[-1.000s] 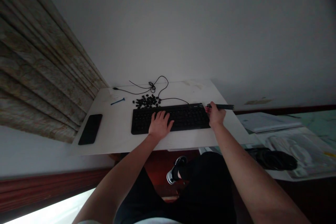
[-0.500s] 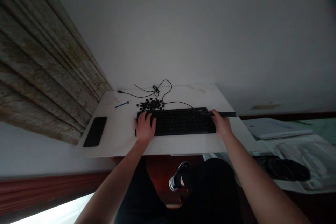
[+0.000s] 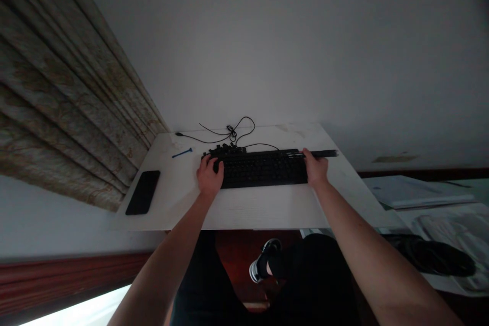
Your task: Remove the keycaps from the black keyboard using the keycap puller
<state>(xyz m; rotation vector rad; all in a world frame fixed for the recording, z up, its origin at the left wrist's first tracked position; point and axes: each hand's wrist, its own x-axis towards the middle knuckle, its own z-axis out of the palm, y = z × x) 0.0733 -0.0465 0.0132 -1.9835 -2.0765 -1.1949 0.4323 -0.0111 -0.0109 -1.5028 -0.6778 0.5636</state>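
Observation:
A black keyboard (image 3: 263,170) lies across the white table, with my hands at its two ends. My left hand (image 3: 209,175) grips the left end, its fingers over the top and its thumb spread along the keys. At the right end my right hand (image 3: 316,169) is closed around the edge. That same hand also holds a long dark stick-like tool (image 3: 324,153), which has thin whitish lines at its left end, over the keyboard; its exact kind is unclear. Small loose black keycaps (image 3: 227,149) are heaped against the keyboard's far left edge.
Behind the keycaps lies a tied black cable (image 3: 231,134). A blue stick-like tool (image 3: 182,153) and a black phone (image 3: 142,192) are on the left of the table (image 3: 263,209). A curtain hangs at left; papers (image 3: 416,191) and a black bundle (image 3: 431,254) are at right.
Both hands have pushed the keyboard away from me, up against the heap of keycaps, partly covering it. The stick-like tool has moved along in my right hand. The view has shifted slightly.

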